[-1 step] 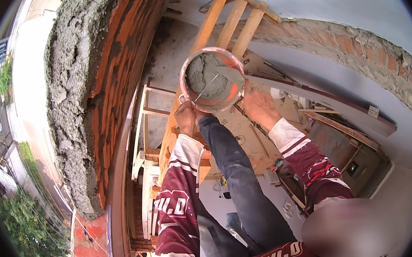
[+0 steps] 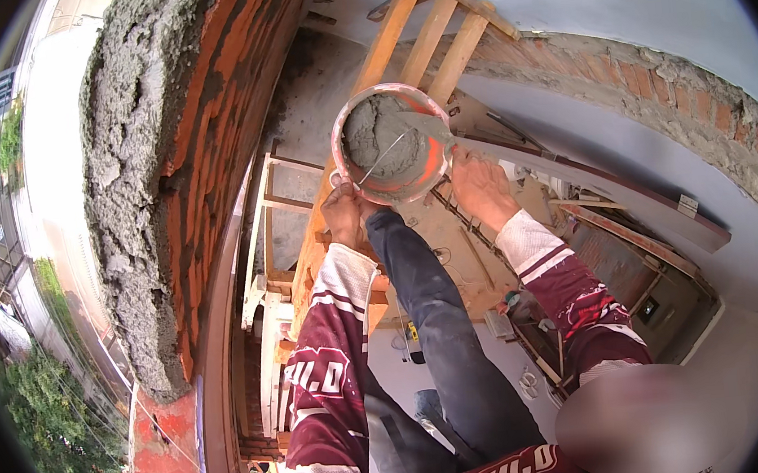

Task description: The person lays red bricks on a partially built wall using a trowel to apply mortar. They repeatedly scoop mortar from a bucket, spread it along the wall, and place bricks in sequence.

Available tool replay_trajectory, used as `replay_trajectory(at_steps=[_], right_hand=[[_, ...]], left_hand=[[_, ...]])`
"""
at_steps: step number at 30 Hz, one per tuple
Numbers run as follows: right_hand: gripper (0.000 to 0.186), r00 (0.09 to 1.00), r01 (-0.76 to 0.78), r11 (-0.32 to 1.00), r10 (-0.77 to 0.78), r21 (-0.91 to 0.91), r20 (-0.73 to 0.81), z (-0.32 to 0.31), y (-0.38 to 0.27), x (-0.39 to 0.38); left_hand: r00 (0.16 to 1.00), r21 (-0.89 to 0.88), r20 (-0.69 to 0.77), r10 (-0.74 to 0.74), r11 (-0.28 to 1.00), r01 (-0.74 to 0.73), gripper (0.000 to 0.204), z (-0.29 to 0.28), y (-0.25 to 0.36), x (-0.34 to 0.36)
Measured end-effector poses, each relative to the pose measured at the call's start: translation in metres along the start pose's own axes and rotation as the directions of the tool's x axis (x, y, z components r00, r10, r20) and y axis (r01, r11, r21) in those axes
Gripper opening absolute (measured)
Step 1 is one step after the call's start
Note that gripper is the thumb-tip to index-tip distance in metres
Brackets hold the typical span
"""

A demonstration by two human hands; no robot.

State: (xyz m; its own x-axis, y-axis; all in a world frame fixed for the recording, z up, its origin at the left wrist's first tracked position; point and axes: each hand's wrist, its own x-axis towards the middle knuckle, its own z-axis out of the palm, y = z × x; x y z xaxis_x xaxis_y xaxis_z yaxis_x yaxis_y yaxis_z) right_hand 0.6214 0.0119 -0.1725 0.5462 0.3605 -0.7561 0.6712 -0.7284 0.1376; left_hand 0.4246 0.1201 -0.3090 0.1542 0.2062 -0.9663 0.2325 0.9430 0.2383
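Note:
A round bucket (image 2: 336, 143) with a pale, smeared rim and orange inside holds wet grey mortar (image 2: 368, 136). Its thin wire handle crosses over the mortar. My left hand (image 2: 342, 214) is closed on the bucket's near left edge, steadying it over my raised knee. At the right side of the bucket, my right hand (image 2: 480, 184) is wrapped round a trowel, whose handle is mostly hidden by the fingers. The mortar-coated trowel blade (image 2: 432, 129) lies inside the bucket, against the right part of the mortar.
A brick wall edge (image 2: 209, 152) with rough grey mortar (image 2: 132, 195) rises close on my left, with a drop to trees (image 2: 64, 453) beyond. Wooden ladder-like bars (image 2: 427, 41) stand past the bucket. Below are a wooden frame (image 2: 266, 210) and a cluttered floor (image 2: 481, 268).
My right hand has shifted slightly outward and up with the trowel, whose blade sits nearer the bucket's right rim. The left hand keeps its grip.

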Motion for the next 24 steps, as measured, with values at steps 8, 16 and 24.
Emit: replay_trajectory(at_steps=[8, 16, 24], right_hand=[[0.026, 0.972, 0.112, 0.964, -0.157, 0.242, 0.174, 0.068, -0.012, 0.041], [0.034, 0.967, 0.118, 0.851, -0.216, 0.512, 0.137, 0.078, -0.020, 0.030], [0.034, 0.842, -0.437, 0.006, -0.351, 0.900, 0.411, 0.099, -0.014, 0.027]], left_hand=[[0.996, 0.101, 0.013, -0.092, 0.991, 0.091, 0.031, 0.011, 0.013, 0.005], [0.998, 0.079, 0.007, -0.061, 0.995, 0.060, 0.036, 0.008, 0.006, 0.013], [0.998, 0.237, 0.032, -0.056, 0.970, 0.047, 0.049, -0.002, 0.012, 0.008]])
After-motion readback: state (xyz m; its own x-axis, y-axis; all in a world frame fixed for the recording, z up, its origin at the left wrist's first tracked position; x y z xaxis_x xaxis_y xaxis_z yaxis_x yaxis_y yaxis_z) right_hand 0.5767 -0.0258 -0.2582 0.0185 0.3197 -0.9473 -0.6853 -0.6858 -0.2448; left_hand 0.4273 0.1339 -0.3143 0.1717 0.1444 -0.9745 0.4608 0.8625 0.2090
